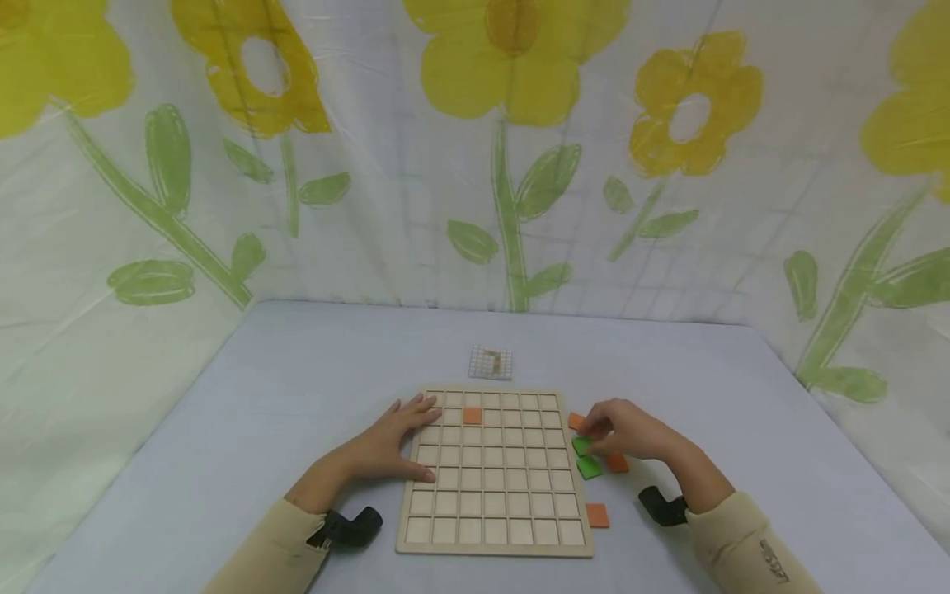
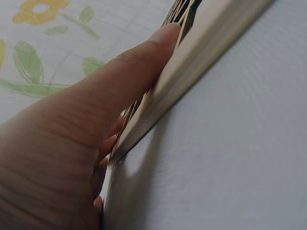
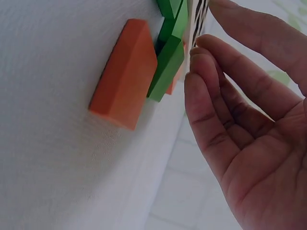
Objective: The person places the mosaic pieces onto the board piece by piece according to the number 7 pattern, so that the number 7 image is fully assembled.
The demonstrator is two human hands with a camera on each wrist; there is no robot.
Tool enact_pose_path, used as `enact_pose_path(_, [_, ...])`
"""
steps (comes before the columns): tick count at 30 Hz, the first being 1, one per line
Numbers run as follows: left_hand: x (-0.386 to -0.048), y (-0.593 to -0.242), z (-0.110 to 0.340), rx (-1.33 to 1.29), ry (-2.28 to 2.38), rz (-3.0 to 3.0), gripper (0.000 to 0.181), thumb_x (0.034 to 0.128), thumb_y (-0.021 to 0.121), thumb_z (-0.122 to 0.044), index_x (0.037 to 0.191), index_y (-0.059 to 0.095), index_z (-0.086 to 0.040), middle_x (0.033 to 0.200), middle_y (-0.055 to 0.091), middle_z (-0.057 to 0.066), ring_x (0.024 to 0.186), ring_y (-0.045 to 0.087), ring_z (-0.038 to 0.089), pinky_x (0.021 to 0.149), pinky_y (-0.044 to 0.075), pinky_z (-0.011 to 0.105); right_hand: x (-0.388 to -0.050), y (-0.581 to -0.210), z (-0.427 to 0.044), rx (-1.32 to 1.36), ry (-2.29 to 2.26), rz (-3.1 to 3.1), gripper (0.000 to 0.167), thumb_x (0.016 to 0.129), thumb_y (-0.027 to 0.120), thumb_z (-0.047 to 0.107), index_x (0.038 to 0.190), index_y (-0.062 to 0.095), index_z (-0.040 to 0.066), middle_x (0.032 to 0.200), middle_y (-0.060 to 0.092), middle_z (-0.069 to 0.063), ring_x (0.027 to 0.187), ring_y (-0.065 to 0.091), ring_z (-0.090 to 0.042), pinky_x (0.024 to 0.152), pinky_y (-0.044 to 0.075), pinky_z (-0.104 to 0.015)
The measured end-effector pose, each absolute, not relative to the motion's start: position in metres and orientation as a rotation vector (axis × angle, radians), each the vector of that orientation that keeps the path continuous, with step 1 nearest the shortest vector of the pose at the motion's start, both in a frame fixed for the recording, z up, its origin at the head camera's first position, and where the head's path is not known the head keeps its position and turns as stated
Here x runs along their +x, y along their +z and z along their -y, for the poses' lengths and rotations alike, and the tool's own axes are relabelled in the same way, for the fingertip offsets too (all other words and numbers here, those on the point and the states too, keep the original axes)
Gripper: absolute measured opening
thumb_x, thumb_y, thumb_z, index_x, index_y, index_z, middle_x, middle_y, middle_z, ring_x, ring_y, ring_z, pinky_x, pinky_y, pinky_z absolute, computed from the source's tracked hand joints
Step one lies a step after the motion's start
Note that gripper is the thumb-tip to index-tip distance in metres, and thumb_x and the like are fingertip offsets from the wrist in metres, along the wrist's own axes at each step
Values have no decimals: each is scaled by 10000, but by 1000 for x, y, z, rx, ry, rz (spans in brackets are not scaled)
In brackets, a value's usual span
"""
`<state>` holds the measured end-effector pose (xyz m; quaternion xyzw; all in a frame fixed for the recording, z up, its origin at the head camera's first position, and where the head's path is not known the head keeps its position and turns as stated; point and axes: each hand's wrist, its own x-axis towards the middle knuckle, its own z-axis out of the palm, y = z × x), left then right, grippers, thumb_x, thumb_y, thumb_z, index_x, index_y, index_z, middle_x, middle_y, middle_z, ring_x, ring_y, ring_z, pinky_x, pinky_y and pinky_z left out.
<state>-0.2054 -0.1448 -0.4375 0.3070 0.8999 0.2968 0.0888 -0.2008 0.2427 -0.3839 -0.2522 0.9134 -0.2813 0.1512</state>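
A wooden grid board (image 1: 496, 478) lies on the table, with one orange tile (image 1: 472, 416) in a cell near its far left. My left hand (image 1: 386, 441) rests on the board's left side, fingers and thumb spread; the left wrist view shows the thumb (image 2: 139, 62) across the board's edge. Just right of the board, my right hand (image 1: 627, 431) hovers over loose tiles. Its fingers are loosely bent, and nothing shows between them and the thumb in the right wrist view. Close by lie green tiles (image 1: 589, 468) and an orange tile (image 3: 124, 74).
A small card (image 1: 491, 362) with a printed grid pattern lies beyond the board. Another orange tile (image 1: 597, 516) sits by the board's near right side, and one more orange tile (image 1: 576, 421) lies farther up. A flowered curtain (image 1: 386, 206) hangs behind the table.
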Motion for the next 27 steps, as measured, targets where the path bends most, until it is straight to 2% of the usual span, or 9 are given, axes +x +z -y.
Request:
enact_pose_path(15, [-204, -434, 145, 914, 901, -2665, 947, 661, 782, -498, 1412, 393, -72, 1540, 247, 111, 1449, 110, 314, 1183, 22, 524, -197, -386, -255, -649, -844, -2644, 272, 756, 754, 126, 998, 682, 27, 963, 663, -47, 860, 608, -149, 716, 522, -208])
enact_pose_path(27, [-205, -435, 145, 915, 903, -2661, 949, 661, 779, -506, 1415, 391, -79, 1542, 244, 101, 1451, 105, 308, 1183, 17, 523, -202, -394, -266, -611, -815, -2710, 220, 760, 737, 79, 963, 682, 13, 951, 655, -60, 845, 583, -138, 689, 509, -205])
